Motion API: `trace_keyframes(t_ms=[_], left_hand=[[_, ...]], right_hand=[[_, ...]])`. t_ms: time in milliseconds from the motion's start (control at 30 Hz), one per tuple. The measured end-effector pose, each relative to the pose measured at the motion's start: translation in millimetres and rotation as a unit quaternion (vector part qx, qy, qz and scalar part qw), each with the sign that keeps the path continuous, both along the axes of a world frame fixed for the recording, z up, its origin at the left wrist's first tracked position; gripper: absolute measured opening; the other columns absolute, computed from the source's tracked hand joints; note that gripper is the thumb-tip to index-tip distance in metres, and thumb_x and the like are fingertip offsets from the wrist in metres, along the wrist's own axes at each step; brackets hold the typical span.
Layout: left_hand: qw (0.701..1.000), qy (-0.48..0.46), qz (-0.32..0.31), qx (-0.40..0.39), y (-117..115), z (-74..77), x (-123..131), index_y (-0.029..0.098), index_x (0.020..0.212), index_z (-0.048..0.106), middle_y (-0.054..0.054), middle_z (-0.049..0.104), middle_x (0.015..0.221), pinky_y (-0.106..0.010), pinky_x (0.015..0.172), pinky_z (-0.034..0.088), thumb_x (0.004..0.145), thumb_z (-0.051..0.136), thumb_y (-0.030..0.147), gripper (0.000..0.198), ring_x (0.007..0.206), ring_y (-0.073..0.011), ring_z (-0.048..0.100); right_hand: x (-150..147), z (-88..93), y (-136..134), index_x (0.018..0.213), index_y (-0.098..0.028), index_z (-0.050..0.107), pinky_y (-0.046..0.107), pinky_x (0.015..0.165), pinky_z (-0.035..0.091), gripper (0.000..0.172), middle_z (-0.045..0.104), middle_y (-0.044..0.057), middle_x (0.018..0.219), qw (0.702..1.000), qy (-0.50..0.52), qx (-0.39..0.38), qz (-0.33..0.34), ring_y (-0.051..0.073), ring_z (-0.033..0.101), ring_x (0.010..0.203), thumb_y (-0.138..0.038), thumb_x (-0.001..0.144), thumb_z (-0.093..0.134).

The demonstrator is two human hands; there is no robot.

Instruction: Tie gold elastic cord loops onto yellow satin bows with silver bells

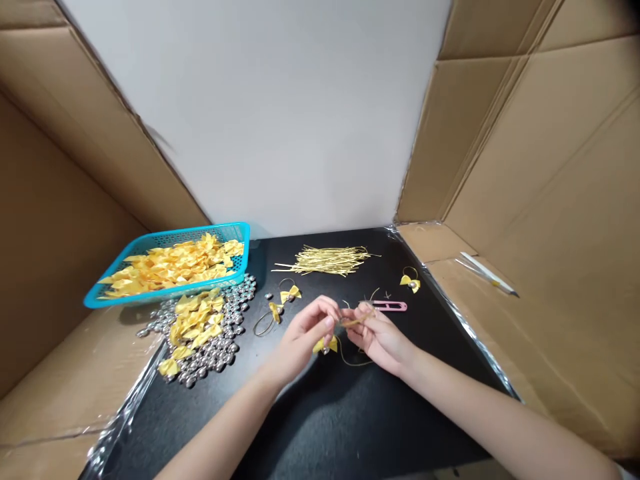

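Note:
My left hand [311, 328] is closed in a pinch, with a small silver bead [341, 322] at its fingertips, partly hidden. Right beside it, fingers almost touching, my right hand [379, 335] pinches a thin gold cord [361, 321]. A yellow ribbon bow [330, 345] with a bead at its centre lies just beneath the hands, half covered by the left one. From there a loose cord [356, 364] curves over the black table. A pink cutter [393, 306] rests behind the right hand.
A blue basket [246, 248] of yellow bows stands at the back left. Before it lie loose silver beads [213, 360] and more bows [197, 320]. Gold cords [330, 260] are piled at the back. Looped bows [291, 293] lie around. A pen [493, 275] rests on the right cardboard.

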State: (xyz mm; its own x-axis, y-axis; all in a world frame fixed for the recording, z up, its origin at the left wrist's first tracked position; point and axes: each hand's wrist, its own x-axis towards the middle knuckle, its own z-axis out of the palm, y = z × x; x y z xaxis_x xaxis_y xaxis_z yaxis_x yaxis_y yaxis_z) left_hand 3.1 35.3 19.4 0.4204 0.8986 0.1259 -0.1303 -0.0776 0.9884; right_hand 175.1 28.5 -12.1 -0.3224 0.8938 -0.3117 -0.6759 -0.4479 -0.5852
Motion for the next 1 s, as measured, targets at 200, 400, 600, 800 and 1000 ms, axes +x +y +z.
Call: trace_keyframes(t_ms=[200, 400, 600, 800, 1000], left_hand=[[0.986, -0.121, 0.021, -0.109, -5, -17.2, -8, 0.018, 0.082, 0.060, -0.003, 0.053, 0.102, -0.018, 0.050, 0.042, 0.089, 0.065, 0.038, 0.021, 0.059, -0.0050, 0.043], [0.963, -0.204, 0.010, -0.177, -10, -23.5, -6, 0.018, 0.086, 0.061, -0.002, 0.060, 0.097, -0.017, 0.046, 0.046, 0.087, 0.068, 0.033, 0.016, 0.060, -0.0072, 0.052], [0.912, -0.290, -0.023, -0.289, -13, -17.1, -2, 0.017, 0.084, 0.061, 0.004, 0.051, 0.067, -0.016, 0.044, 0.045, 0.081, 0.075, 0.027, 0.018, 0.051, -0.0061, 0.046], [0.887, -0.318, 0.009, -0.334, -12, -24.3, 5, 0.014, 0.092, 0.065, 0.005, 0.054, 0.066, -0.014, 0.053, 0.047, 0.071, 0.085, 0.022, 0.030, 0.055, -0.0045, 0.051], [0.893, -0.313, 0.049, -0.321, -8, -28.0, 5, 0.013, 0.107, 0.067, -0.005, 0.070, 0.103, -0.015, 0.068, 0.054, 0.070, 0.083, 0.008, 0.041, 0.075, -0.0072, 0.065]], right_hand=[[10, -4.1, 2, 0.077, -0.016, 0.056, 0.015, 0.051, 0.057, 0.022, 0.077, 0.006, 0.089, 0.997, 0.038, -0.064, 0.012, 0.012, 0.074, 0.064, -0.017, 0.073, 0.078], [12, -7.6, 7, 0.075, -0.013, 0.061, 0.012, 0.068, 0.060, 0.019, 0.077, 0.004, 0.086, 0.995, 0.071, -0.072, -0.009, 0.010, 0.075, 0.076, -0.012, 0.073, 0.081], [12, -4.6, 8, 0.066, -0.016, 0.052, 0.012, 0.064, 0.060, 0.039, 0.076, -0.001, 0.079, 0.997, 0.072, -0.032, -0.025, 0.009, 0.074, 0.071, -0.012, 0.060, 0.090], [2, 3.6, 8, 0.065, -0.017, 0.046, 0.014, 0.063, 0.060, 0.043, 0.075, -0.002, 0.077, 0.998, 0.058, 0.022, -0.014, 0.010, 0.073, 0.070, -0.013, 0.063, 0.088], [0, -0.6, 10, 0.065, -0.018, 0.042, 0.013, 0.065, 0.060, 0.047, 0.075, -0.003, 0.078, 0.997, 0.049, 0.063, -0.018, 0.009, 0.073, 0.071, -0.016, 0.063, 0.089]])
